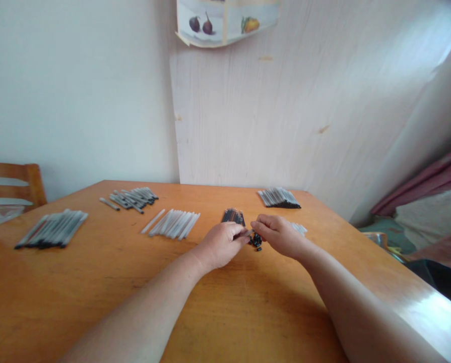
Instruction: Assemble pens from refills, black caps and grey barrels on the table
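Over the middle of the table, my left hand (222, 245) is closed on a slim pale pen barrel (247, 233). My right hand (276, 233) pinches at the barrel's other end; any small part between those fingertips is hidden. Just below the fingers lies a small heap of short black pen plugs (256, 241). Behind my left hand is a bundle of dark pen refills (233, 216), partly covered by it. Some whitish tubes or caps (299, 229) show beyond my right wrist. To the left lies a row of translucent white pen barrels (175, 224).
Pens with black ends form a pile at the left (53, 229), another at the back left (132, 198) and one at the back right (279, 197). All lie on the wooden table (225, 312). A wooden chair (34, 184) stands left, and a wall rises behind.
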The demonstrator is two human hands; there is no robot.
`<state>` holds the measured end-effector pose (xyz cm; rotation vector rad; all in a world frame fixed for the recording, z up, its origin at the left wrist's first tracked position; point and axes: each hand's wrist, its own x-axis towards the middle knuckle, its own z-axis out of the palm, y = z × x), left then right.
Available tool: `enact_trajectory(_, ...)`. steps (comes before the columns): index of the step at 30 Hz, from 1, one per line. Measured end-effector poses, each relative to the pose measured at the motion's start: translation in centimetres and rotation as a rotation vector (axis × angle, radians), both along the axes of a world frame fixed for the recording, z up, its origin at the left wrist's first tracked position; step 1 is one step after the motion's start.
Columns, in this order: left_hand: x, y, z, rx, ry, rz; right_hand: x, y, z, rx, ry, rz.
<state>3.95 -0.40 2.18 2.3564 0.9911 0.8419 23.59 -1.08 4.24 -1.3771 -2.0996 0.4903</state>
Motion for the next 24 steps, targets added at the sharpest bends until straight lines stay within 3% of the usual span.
enact_trajectory(6, 0.0, -0.3, 0.4, -0.006, 0.022, -0.006, 0.1, 0.3, -0.1, -0.016, 0.024, 0.06)
enact_trajectory(11, 0.0, -0.1, 0.3, -0.119, -0.061, -0.029, 0.5, 0.7, -0.6, -0.09, 0.215, 0.021)
enact_trajectory(15, -0.1, 0.4, -0.2, -0.196, -0.097, -0.024, 0.7, 0.6, -0.5, -0.134, 0.354, 0.076)
enact_trajectory(24, -0.1, 0.3, -0.1, -0.237, -0.125, -0.024, 0.7, 0.4, -0.7, -0.115, 0.266, 0.062)
